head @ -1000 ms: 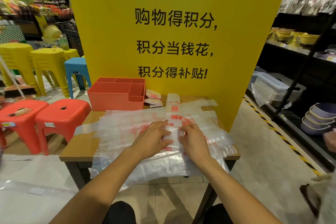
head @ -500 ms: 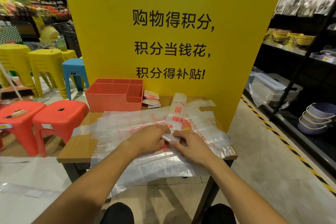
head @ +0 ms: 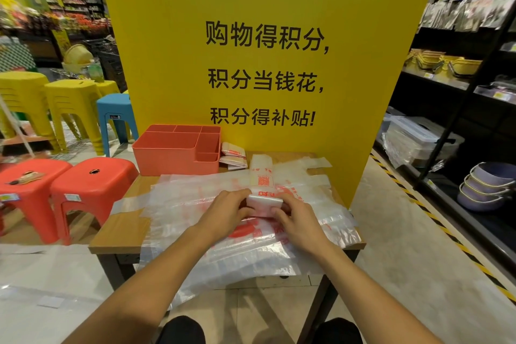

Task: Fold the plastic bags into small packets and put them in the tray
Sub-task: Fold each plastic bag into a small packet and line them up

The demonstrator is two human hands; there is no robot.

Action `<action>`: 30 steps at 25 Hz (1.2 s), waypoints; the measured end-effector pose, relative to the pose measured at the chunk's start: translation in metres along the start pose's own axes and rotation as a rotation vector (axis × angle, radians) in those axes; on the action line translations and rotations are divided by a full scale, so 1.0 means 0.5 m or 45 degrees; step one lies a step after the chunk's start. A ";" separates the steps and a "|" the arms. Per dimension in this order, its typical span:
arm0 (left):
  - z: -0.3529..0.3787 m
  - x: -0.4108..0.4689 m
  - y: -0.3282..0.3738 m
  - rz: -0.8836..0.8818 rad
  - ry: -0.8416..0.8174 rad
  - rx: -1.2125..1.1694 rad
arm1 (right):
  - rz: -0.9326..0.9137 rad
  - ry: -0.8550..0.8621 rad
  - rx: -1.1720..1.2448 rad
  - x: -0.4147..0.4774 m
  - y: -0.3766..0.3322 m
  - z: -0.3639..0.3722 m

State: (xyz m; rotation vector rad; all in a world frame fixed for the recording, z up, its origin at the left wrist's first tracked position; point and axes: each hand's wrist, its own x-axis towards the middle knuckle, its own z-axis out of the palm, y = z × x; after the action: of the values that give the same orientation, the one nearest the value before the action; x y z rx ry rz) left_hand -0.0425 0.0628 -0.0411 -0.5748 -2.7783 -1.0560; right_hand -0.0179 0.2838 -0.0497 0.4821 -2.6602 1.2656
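Well, the left hand [head: 223, 212] and right hand [head: 300, 220] both pinch the folded near end of a narrow bag [head: 262, 176], fingers curled round it. It lies on the pile [head: 190, 201] covering the table [head: 122, 232]. The tray [head: 167, 159] stands behind, with two packets [head: 233, 155] just beside it.

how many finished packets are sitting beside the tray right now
2. One packet lies right of the tray; the second packet sits just in front of it, nearer the camera. More may be hidden inside the tray.
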 end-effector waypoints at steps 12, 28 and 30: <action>0.013 -0.012 -0.010 -0.258 0.050 -0.380 | 0.212 0.153 0.294 0.024 -0.003 0.027; 0.043 0.002 -0.002 -0.298 0.163 0.043 | 0.171 0.111 -0.146 0.041 -0.007 0.036; 0.049 -0.005 -0.008 -0.193 0.186 0.108 | 0.188 0.074 -0.238 0.041 0.000 0.042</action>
State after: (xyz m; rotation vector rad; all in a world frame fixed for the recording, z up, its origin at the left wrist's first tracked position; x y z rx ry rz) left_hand -0.0413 0.0754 -0.0627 -0.2687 -2.7560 -0.9590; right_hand -0.0372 0.2628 -0.0574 0.2235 -2.7720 1.0340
